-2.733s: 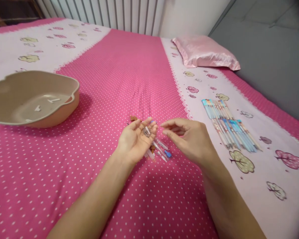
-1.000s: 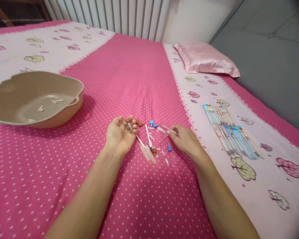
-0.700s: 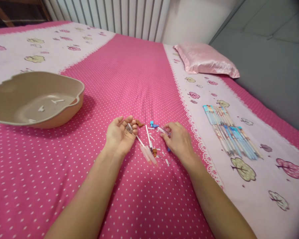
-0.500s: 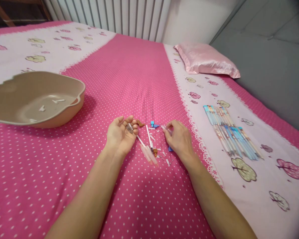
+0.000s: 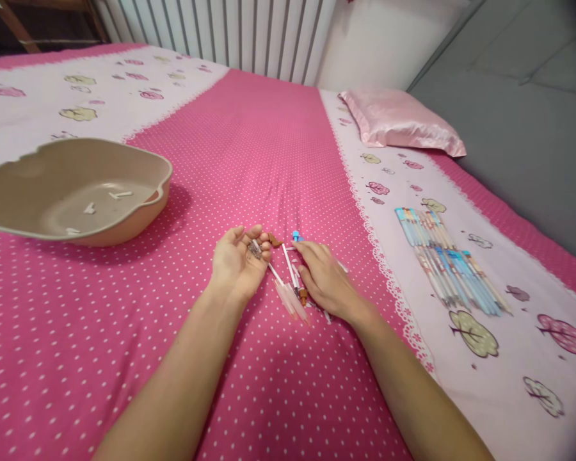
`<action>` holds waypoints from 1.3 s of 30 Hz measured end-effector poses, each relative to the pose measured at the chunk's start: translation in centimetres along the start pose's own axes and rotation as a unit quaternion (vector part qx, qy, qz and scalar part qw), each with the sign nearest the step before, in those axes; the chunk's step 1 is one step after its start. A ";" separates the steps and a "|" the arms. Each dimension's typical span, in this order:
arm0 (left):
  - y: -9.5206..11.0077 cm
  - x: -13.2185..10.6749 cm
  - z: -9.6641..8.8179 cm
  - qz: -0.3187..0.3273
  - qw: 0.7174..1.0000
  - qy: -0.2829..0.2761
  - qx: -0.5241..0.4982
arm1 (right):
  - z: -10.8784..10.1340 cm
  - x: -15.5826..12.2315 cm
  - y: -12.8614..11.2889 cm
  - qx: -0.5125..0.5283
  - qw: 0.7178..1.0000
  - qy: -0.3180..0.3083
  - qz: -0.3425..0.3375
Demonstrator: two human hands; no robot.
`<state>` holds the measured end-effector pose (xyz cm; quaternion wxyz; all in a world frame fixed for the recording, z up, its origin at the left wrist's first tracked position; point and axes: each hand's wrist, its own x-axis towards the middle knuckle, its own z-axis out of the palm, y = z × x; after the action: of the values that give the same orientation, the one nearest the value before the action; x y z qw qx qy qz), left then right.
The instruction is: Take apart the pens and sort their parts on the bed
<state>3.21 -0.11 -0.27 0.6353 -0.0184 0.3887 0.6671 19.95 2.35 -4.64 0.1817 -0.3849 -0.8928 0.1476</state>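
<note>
My left hand (image 5: 237, 266) is palm up, fingers curled round a small heap of dark, metallic-looking bits (image 5: 255, 249), too small to name. Palm down, my right hand (image 5: 324, 275) reaches over scattered pen parts, fingers stretched and thumb apart; I see nothing gripped. Between the hands lie a thin white tube (image 5: 288, 261) and clear pinkish pen barrels (image 5: 290, 301). One brown piece (image 5: 274, 241) is beside my left fingertips, another brown piece (image 5: 303, 295) near my right thumb. A blue piece (image 5: 296, 236) shows just beyond my right fingertips. My right hand hides several small white bits.
On the left stands a beige basin (image 5: 139, 214) with a few white pieces (image 5: 90, 209) inside. Two rows of pens (image 5: 454, 269) lie on the right of the pink dotted bedspread (image 5: 249, 153). A pink pillow (image 5: 403, 118) rests at the back right against a grey panel (image 5: 518, 121).
My right hand has moved left over the scattered parts, its fingers straightening from a pinch on a clear pinkish piece. My left hand keeps its cupped pose. The view has shifted slightly.
</note>
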 end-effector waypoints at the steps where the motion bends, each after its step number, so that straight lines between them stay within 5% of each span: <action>1: 0.0 0.0 0.0 0.001 1.000 0.003 0.000 | 0.0 0.0 0.1 0.000 1.000 -0.012 -0.006; 7: 0.1 -0.1 0.2 0.001 1.000 0.004 0.001 | -0.1 0.0 0.1 0.032 0.998 -0.031 -0.034; 15: 0.1 0.0 0.1 -0.004 1.000 0.006 -0.003 | 0.0 0.2 -0.1 0.040 0.999 0.009 -0.018; 39: -0.2 -0.3 0.2 -0.023 1.000 -0.012 -0.001 | -0.5 0.1 0.0 0.052 0.998 -0.018 0.034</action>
<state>3.48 -0.24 -0.11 0.6549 -0.0199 0.3796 0.6531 20.03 2.48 -4.18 0.1807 -0.4026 -0.8731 0.2071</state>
